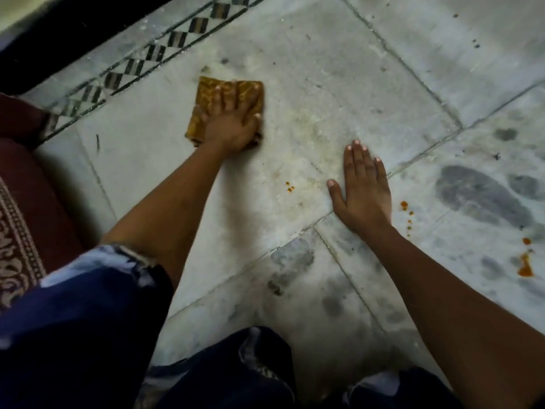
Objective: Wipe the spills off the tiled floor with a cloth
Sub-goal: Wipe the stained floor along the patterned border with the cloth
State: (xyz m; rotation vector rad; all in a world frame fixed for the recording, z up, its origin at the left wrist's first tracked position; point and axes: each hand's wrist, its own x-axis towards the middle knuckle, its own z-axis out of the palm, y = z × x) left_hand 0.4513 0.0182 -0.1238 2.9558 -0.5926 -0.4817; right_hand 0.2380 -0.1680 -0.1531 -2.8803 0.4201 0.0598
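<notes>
Cloth point(228, 109) pressed under flat left hand point(233, 125); right hand point(364, 190) flat on floor point(339, 84).

Matt stone floor point(339, 93), woven cloth point(206, 95)

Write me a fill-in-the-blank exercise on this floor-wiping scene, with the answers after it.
1. The left hand presses a folded yellow ____ onto the tiled floor.
2. The right hand lies flat on the tiled floor and holds ____.
3. The small orange droplets lie between the two ____.
4. The largest orange spill lies to the ____ of the right hand.

Missing words: cloth; nothing; hands; right.
</notes>
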